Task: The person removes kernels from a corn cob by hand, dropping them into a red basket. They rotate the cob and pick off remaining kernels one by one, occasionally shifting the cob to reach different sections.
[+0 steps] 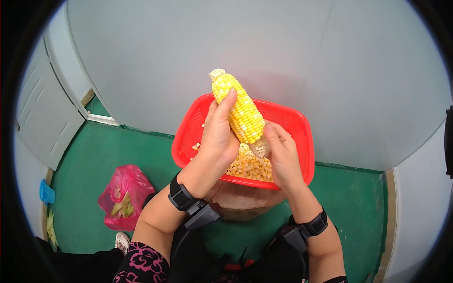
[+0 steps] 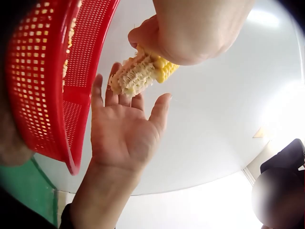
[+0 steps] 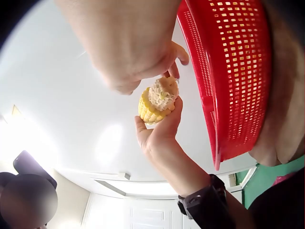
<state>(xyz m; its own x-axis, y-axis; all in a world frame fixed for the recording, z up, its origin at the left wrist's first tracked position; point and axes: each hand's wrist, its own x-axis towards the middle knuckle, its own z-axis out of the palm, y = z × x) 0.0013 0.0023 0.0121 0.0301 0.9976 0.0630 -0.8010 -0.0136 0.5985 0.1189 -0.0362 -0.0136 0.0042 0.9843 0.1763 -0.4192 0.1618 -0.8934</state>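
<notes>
Dark sleeve (image 1: 144, 264) with pink flowers lies nearest, the left forearm (image 1: 163, 212) rising from it and angling inward; the right forearm (image 1: 325, 247) slants up opposite. Both wear strapped wrist cameras (image 1: 203, 215). The left grip (image 1: 219, 127) closes round the corn cob (image 1: 243, 113), thumb along its side, holding it tilted with the upper end leaning left. At the cob's bare lower end, the right grip (image 1: 285, 158) is loosely open, fingers nearly straight; whether they touch I cannot tell. The cob hangs above the red basket (image 1: 305, 146), loose kernels (image 1: 250, 165) heaped toward the basket's near edge. Behind stands a gray wall (image 1: 264, 37).
</notes>
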